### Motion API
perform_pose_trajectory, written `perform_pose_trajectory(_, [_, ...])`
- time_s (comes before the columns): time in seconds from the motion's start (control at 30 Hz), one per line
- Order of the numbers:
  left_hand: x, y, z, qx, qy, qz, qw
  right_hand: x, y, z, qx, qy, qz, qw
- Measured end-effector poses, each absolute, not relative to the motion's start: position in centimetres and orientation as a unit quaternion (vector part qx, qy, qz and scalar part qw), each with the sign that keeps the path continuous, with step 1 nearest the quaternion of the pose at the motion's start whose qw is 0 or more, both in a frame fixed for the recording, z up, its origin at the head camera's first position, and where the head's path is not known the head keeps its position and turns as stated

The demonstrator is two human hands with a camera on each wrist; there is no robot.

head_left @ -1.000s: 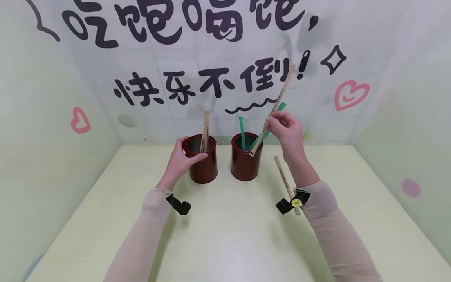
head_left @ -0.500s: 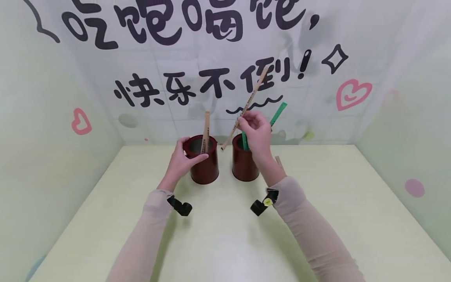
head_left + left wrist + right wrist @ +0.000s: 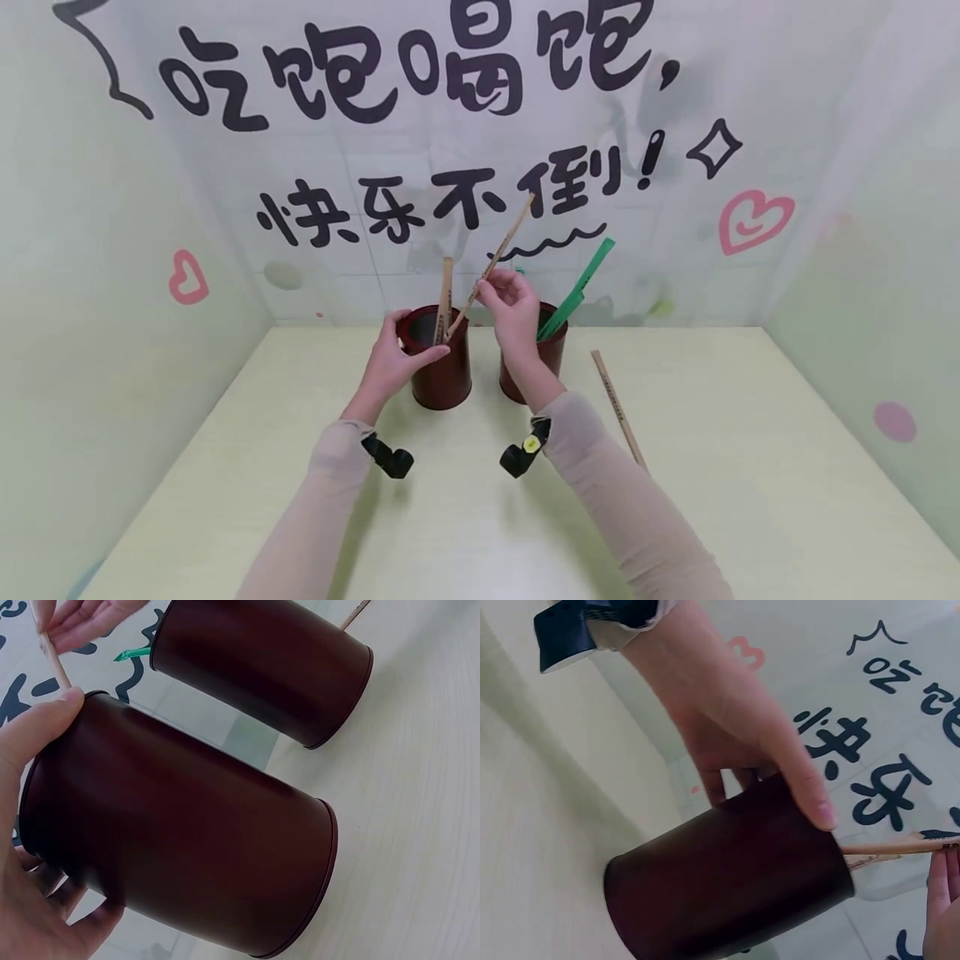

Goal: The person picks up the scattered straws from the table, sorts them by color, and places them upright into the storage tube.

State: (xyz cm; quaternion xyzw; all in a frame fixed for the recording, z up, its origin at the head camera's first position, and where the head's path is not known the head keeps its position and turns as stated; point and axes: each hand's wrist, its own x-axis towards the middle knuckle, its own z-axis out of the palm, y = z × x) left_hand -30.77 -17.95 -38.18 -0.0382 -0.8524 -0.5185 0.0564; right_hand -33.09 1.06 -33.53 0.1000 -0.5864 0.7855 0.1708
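My left hand (image 3: 393, 362) grips the left dark red can (image 3: 441, 379) by its rim, thumb across the near side and fingers round the far side. Between thumb and fingers my right hand (image 3: 513, 321) pinches a slanted, tan paper-wrapped straw (image 3: 504, 242); its lower end is at this can's mouth. More tan straws (image 3: 446, 292) stand inside the can. In the right wrist view, the pinched straw (image 3: 889, 848) reaches the rim beside the left thumb. Behind my right wrist stands a second dark red can (image 3: 552, 354) with green-wrapped straws (image 3: 588, 279), partly hidden.
A single tan straw (image 3: 617, 404) lies on the pale table (image 3: 465, 517) right of the cans, its near end hidden by my right sleeve. A white wall (image 3: 397, 292) with black lettering rises behind the cans.
My right hand has carried the tan straw leftward from above the right can and lowered it to the left can's mouth. My left hand keeps its grip. The head view has tilted slightly upward.
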Motion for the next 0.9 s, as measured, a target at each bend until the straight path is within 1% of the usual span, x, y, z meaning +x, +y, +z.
perform_pose_trajectory(0.2, [-30.6, -17.8, -38.3, -0.037, -0.85, -0.521, 0.07, -32.7, 0.8, -34.1, 0.109, -0.638, 0.748, 0.147])
perform_pose_trajectory(0.43, [-30.4, -17.3, -38.5, -0.036, -0.847, -0.527, 0.061, -32.0, 2.1, -33.8, 0.097, -0.658, 0.732, 0.147])
perform_pose_trajectory(0.67, [-30.6, -17.2, -37.9, -0.029, -0.849, -0.524, 0.051, -31.8, 3.6, -33.0, 0.095, -0.643, 0.745, 0.149])
perform_pose_trajectory(0.9, [-30.7, -17.4, -38.2, -0.025, -0.851, -0.522, 0.059, -31.5, 4.9, -33.0, 0.093, -0.616, 0.769, 0.145])
